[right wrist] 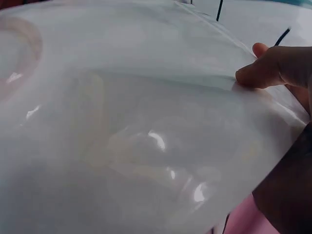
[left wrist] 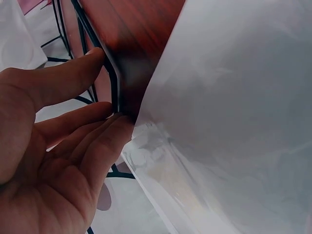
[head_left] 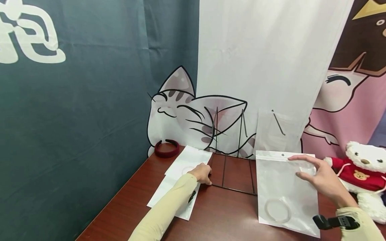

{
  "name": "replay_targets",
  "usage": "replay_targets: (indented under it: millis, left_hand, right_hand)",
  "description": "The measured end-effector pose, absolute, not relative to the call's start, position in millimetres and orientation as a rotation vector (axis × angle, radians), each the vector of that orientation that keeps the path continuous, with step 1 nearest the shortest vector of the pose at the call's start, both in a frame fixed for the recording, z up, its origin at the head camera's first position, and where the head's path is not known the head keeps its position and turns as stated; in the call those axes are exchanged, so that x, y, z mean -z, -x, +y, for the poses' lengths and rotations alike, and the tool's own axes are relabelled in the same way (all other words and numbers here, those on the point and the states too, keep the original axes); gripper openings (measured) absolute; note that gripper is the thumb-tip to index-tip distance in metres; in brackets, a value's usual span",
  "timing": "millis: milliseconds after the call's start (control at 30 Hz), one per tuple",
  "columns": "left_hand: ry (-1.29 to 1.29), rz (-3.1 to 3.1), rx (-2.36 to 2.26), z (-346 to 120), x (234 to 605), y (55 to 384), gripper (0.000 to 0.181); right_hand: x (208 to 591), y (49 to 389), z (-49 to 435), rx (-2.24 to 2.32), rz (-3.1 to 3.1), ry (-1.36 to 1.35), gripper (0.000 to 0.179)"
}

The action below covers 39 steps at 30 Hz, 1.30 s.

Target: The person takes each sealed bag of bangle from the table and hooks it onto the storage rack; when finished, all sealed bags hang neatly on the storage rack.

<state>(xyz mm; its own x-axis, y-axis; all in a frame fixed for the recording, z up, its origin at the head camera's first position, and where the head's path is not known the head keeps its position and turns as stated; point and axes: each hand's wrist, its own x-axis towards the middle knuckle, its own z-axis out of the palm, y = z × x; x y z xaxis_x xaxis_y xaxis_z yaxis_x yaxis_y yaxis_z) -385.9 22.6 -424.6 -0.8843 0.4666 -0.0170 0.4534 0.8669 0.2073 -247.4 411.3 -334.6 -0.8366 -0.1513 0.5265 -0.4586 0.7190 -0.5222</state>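
A black wire rack (head_left: 238, 190) stands on the table, with hooks at its back. My left hand (head_left: 201, 173) grips its left side wire; in the left wrist view, thumb and fingertips (left wrist: 127, 124) close around the wire, beside a white bag (left wrist: 234, 97). With my right hand (head_left: 327, 180) I hold the upper right part of a white zip bag (head_left: 289, 187) at the rack's right. The thumb (right wrist: 251, 78) presses its front and the other fingers are partly hidden behind. A pale ring-shaped thing (head_left: 277, 210) shows low in that bag.
Two overlapping white bags (head_left: 175, 190) lie on the table's left side. A dark red headband (head_left: 166, 153) sits at the back left. Another clear-white bag (head_left: 268, 134) hangs at the rack's right rear. A white plush bear (head_left: 363, 174) in a red top is at far right.
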Motion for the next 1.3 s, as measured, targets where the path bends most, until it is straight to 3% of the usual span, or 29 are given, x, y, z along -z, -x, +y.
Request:
replay_targets:
  millis: [300,600,1300]
  left_hand:
    - [-0.730,2.976,-0.304,23,424,386,0.039]
    - [-0.744,2.982,-0.322,22,422,384,0.038]
    - [-0.734,2.979,-0.309,23,424,387,0.043]
  right_hand:
    - [308,246,391,-1.076,-2.335,-0.519,0.045]
    - [290,253,388,-1.158,-2.287,-0.404,0.047]
    - [288,290,399,-0.974,-2.350,-0.332,0.045]
